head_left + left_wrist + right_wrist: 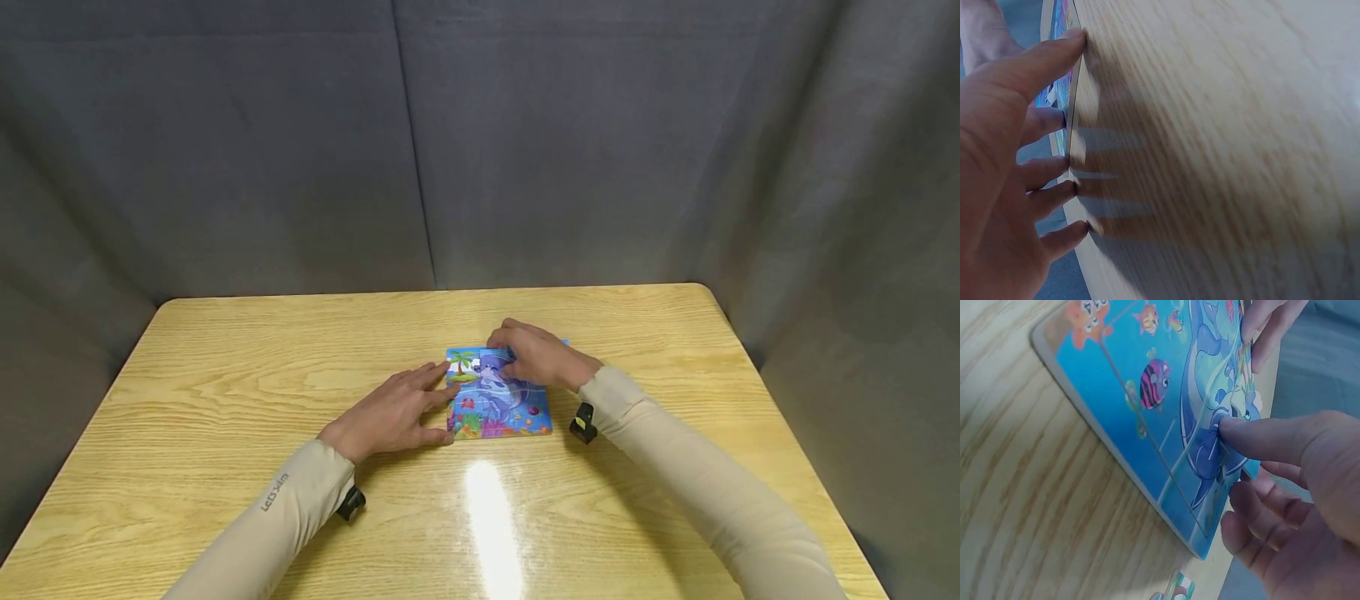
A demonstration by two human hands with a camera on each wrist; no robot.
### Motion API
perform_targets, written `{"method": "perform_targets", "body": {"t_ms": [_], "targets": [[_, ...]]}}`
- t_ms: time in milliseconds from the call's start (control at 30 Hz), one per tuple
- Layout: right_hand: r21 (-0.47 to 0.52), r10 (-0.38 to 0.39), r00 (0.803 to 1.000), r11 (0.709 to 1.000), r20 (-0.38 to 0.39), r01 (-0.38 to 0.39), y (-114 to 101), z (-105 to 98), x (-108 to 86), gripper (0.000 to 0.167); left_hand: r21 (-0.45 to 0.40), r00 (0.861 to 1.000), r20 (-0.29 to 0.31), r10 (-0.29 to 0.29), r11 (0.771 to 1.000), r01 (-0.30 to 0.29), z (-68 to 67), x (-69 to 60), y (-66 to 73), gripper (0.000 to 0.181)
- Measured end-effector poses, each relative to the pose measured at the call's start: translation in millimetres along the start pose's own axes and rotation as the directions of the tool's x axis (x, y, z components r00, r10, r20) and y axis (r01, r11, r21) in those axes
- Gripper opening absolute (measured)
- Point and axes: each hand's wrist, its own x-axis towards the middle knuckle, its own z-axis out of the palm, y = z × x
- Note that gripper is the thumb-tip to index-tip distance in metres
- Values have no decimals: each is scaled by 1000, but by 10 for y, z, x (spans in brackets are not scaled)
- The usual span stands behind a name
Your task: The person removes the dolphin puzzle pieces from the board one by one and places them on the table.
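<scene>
A flat puzzle (pixel 468 421) with a sea picture of a dolphin, fish and a palm tree lies on the table. My left hand (pixel 393 412) rests at its left side, fingers spread, the tips touching the puzzle's edge and the wood. Over the upper part bends my right hand (pixel 543 354). In the right wrist view, its thumb lies on the dolphin's head and its fingers curl at the far edge, pinching a puzzle piece (pixel 1250 467) that looks slightly raised. The fingers partly hide that piece.
Another small piece (pixel 1182 589) lies on the table beside the puzzle, near the right hand. The wooden table (pixel 225 367) has a bright reflection in front of the puzzle. Grey curtains (pixel 300 150) hang behind the table and at both sides.
</scene>
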Motion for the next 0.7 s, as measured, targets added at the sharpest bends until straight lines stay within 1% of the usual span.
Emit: {"method": "perform_targets", "body": {"t_ms": [100,167,300,400,533,700], "targets": [[31,-7,1000,999,-6,7,31,5,7,27,-14,1000,-3,-1,1000,1,2,-5,7,75],[76,-11,1000,997,-17,12,54,-9,2,21,-23,1000,-6,0,1000,0,3,-6,15,75],[196,0,1000,981,-24,5,82,-91,-32,16,-30,1000,-5,0,1000,0,5,0,20,75],[249,17,999,969,-35,-8,103,-184,-70,15,-30,1000,-1,-1,1000,1,9,7,15,76],[264,61,997,963,-47,-47,195,-302,-149,15,-24,1000,-1,-2,1000,2,13,11,13,76],[250,104,993,964,-62,-85,416,-406,-271,16,-12,1000,-1,-1,1000,1,12,2,9,75]]}}
